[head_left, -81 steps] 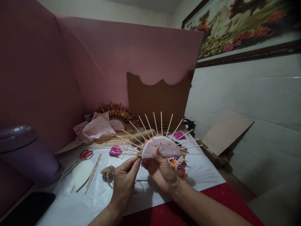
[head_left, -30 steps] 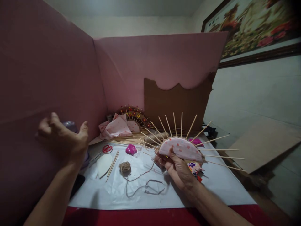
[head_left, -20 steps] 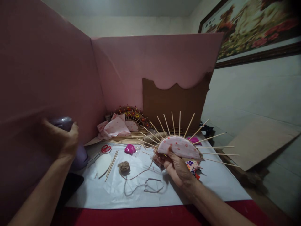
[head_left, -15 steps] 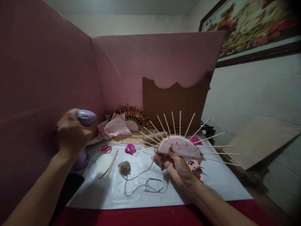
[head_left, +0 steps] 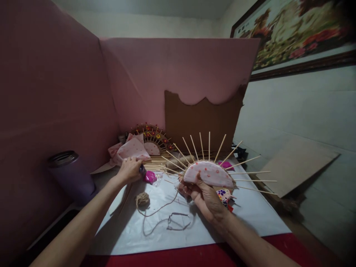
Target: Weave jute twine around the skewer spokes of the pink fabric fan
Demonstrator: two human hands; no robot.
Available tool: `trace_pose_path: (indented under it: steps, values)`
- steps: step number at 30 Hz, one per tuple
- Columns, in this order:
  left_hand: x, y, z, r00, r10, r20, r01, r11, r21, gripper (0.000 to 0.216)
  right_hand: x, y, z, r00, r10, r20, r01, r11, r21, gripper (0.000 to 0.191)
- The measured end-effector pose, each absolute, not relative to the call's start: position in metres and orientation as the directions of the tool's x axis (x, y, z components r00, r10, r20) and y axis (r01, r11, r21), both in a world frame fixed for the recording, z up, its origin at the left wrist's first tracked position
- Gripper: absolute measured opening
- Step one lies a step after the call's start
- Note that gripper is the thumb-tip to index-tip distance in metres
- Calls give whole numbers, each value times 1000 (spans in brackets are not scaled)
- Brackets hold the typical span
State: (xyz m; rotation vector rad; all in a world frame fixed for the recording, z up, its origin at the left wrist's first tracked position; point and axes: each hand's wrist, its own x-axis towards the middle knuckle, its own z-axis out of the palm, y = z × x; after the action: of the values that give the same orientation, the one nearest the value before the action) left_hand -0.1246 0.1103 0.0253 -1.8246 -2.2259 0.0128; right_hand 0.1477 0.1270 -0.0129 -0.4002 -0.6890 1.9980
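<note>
My right hand (head_left: 205,197) is closed on a half-round pad of pink dotted fabric (head_left: 209,173), held upright above the white paper. Several thin wooden skewers fan out from the pad's curved edge. My left hand (head_left: 129,169) reaches across the table and is closed round a small purple lid (head_left: 142,170), low beside a bright pink packet (head_left: 150,177). A purple tumbler (head_left: 71,174) stands at the left without its lid, its metal rim showing. A ball of brown twine (head_left: 142,200) lies between my hands, its loose end trailing in loops over the paper.
White paper (head_left: 250,218) covers a red table. At the back are a folded pink cloth (head_left: 129,149), a finished beaded fan piece (head_left: 152,138), a pile of skewers and a brown cardboard cut-out (head_left: 200,118). Pink boards wall the left and back. A floral fabric scrap (head_left: 224,194) lies under the pad.
My left hand let go of the pad, went to the purple tumbler, took its lid off and carried it right, down beside the pink packet. The right hand kept hold of the pad.
</note>
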Motion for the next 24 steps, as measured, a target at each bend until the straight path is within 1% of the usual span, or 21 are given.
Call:
trace_pose_path:
  steps: [3, 5, 6, 7, 8, 9, 10, 12, 15, 16, 18, 20, 23, 24]
  values:
    - [-122, 104, 29, -180, 963, 198, 968, 209, -139, 54, 148, 127, -12, -483, 875, 12, -693, -375, -615, 12]
    - [-115, 90, 37, -193, 940, 281, 966, 232, -111, 58, 148, 127, -11, -478, 878, 7, -695, -374, -614, 12]
    - [-111, 81, 41, -208, 906, 368, 961, 259, -94, 61, 148, 127, -11, -477, 879, 1, -694, -376, -614, 13]
    - [-106, 71, 46, -235, 792, 564, 953, 302, -28, 59, 148, 127, -11, -476, 880, -7, -691, -379, -615, 14]
    - [-102, 60, 51, -283, 627, 726, 932, 360, 52, 60, 148, 127, -10, -477, 879, -14, -688, -383, -616, 15]
    - [-99, 49, 56, -325, 461, 826, 903, 412, 125, 64, 148, 127, -10, -479, 877, -19, -685, -387, -617, 15]
    - [-98, 39, 59, -370, 318, 873, 866, 458, 200, 68, 148, 127, -10, -483, 875, -20, -684, -392, -615, 15]
    - [-103, 22, 60, -422, 146, 895, 813, 498, 302, 76, 148, 126, -10, -491, 871, -14, -688, -398, -607, 15]
    - [-125, 12, 48, -547, -28, 837, 714, 507, 483, 87, 148, 125, -11, -487, 873, -4, -701, -394, -594, 16]
    - [-134, 13, 43, -573, -6, 820, 710, 496, 500, 88, 148, 124, -11, -485, 875, -4, -703, -393, -593, 17]
    - [-149, 16, 31, -601, -28, 798, 695, 475, 540, 94, 147, 124, -11, -493, 870, 5, -704, -395, -590, 18]
    - [-160, 19, 23, -624, -24, 781, 681, 473, 559, 95, 147, 124, -11, -507, 862, 13, -701, -403, -588, 19]
    - [-163, 20, 20, -654, -24, 756, 671, 442, 595, 82, 148, 125, -11, -516, 856, 20, -697, -407, -591, 19]
    - [-161, 20, 22, -658, 24, 752, 690, 417, 591, 76, 148, 125, -10, -513, 858, 21, -698, -403, -592, 19]
